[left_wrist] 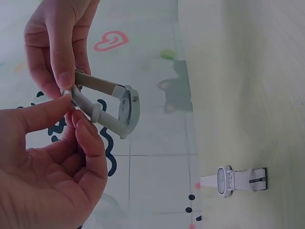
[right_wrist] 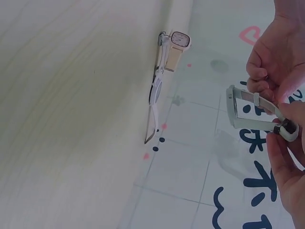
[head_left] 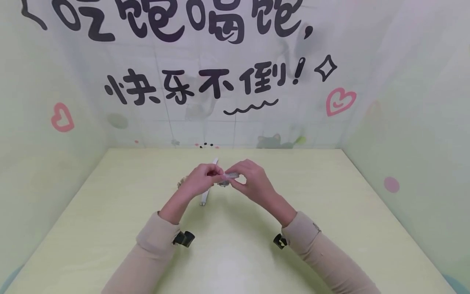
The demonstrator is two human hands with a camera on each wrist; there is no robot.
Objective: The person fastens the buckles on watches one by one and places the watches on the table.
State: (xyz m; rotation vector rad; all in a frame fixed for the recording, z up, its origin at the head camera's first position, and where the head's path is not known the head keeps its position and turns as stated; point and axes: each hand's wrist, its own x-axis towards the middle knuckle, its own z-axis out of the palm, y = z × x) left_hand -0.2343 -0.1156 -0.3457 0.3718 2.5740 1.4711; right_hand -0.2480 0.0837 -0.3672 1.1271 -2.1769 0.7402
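While L hand (head_left: 202, 179) & R hand (head_left: 254, 182) pinch its strap ends (left_wrist: 83, 101), a pale watch (left_wrist: 135, 110) is held above the table (head_left: 227, 245); a white watch (right_wrist: 156, 91) & beige-strapped watch (right_wrist: 180, 39) lie on it, nr L hand.

We've got a pale watch (left_wrist: 131, 110) held up over the bench (head_left: 235, 253), toward its far edge. Strap (left_wrist: 110, 123) bent into a loop, beige inside, ends together.

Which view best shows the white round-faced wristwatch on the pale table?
Left wrist view: the white round-faced wristwatch lies uncovered there, dial and strap visible. The right wrist view catches its dial steeply slanted; in the head view the left hand hides its middle, leaving strap ends.
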